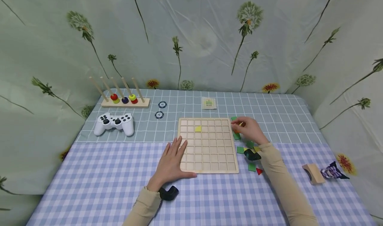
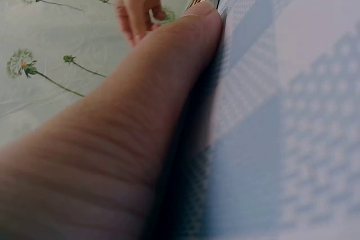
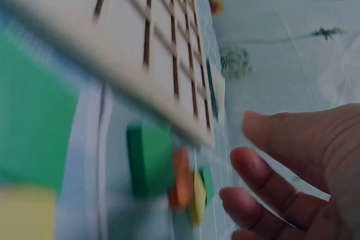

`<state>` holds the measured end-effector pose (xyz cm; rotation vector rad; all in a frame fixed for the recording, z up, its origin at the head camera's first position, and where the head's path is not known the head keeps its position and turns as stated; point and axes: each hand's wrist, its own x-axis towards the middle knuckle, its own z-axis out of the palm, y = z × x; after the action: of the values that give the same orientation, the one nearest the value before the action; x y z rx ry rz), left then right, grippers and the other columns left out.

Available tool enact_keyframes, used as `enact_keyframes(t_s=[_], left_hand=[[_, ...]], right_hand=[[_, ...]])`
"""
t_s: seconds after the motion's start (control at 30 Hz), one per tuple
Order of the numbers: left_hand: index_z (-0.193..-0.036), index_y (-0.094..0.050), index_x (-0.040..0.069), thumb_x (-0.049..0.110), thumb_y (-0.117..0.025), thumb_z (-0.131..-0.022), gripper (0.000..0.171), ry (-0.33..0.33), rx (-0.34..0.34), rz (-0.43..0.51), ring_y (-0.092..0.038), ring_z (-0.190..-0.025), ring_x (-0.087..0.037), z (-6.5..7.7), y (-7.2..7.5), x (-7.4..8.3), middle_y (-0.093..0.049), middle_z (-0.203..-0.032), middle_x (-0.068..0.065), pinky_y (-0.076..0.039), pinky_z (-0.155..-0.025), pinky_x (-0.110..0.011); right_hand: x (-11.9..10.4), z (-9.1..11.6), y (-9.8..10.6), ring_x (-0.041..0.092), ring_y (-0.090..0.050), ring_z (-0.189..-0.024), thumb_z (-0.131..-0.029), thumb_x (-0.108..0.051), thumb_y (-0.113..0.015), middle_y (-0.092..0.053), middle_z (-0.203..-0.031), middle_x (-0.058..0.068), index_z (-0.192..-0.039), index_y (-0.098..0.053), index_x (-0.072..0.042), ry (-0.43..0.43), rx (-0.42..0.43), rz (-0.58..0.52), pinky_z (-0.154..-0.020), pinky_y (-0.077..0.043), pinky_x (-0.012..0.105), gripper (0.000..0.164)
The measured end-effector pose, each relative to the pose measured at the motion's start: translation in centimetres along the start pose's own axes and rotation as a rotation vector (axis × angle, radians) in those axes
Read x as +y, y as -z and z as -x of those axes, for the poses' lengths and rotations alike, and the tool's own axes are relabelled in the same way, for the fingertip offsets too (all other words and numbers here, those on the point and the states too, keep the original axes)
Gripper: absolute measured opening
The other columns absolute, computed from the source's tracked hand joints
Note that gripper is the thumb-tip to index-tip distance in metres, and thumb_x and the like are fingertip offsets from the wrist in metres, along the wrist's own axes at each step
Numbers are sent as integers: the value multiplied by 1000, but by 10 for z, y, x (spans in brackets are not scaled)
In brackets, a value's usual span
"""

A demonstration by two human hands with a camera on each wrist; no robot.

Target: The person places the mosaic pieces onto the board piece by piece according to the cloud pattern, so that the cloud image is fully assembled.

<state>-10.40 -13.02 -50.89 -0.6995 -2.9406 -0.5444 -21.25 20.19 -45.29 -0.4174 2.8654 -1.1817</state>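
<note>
A wooden grid board [image 1: 213, 158] lies on the table, with one yellow piece [image 1: 198, 129] in a cell near its upper left. My left hand [image 1: 173, 158] rests at the board's lower left corner, fingers spread over the left edge and thumb along the front edge. Off the board's upper right side, my right hand [image 1: 248, 129] hovers over small coloured pieces. In the right wrist view its thumb and fingertips are apart with nothing between them. Below them stand a green block [image 3: 151, 161], an orange block [image 3: 180, 179] and a yellow block [image 3: 197, 198].
More pieces, including a green square [image 1: 252, 167] and a red triangle [image 1: 259, 171], lie by the right forearm. A pattern card [image 1: 209, 103] is behind the board. Leftward are a game controller [image 1: 114, 123], a peg stand [image 1: 125, 103] and two chips [image 1: 159, 115]. An arched wooden block [image 1: 313, 173] sits far right.
</note>
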Motion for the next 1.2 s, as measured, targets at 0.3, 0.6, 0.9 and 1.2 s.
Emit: enact_keyframes(t_s=[0.3,0.6,0.9,1.2], left_hand=[[-152,-20,10,86,-55,-61,124,5,-4,2,-3,-143,-25,0,2,-1,-9,-157,-12,-3,-115,-41],[-152,-21,9,88,-52,-61,124,0,-9,-3,-4,-143,-25,0,0,0,-9,-158,-11,-3,-115,-40],[-152,-22,9,87,-55,-61,124,-7,-3,-7,-5,-143,-26,1,0,0,-11,-157,-13,-4,-114,-41],[-152,-23,9,87,-55,-61,123,1,-2,-9,-5,-143,-26,0,0,1,-11,-157,-13,-4,-114,-41]], right_hand=[[17,3,9,23,-48,-74,-88,-7,-67,-58,-88,8,-106,-72,-4,-48,-125,146,-59,-40,32,19],[27,7,11,22,-46,-72,-88,-10,-68,-57,-86,7,-106,-68,1,-35,-143,160,-60,-39,33,21],[24,15,10,22,-48,-70,-83,-7,-72,-60,-85,7,-92,-61,-7,-66,-78,115,-62,-42,33,14],[9,18,5,18,-44,-57,-83,-12,-74,-59,-79,2,-88,-62,-9,16,49,101,-51,-37,31,13]])
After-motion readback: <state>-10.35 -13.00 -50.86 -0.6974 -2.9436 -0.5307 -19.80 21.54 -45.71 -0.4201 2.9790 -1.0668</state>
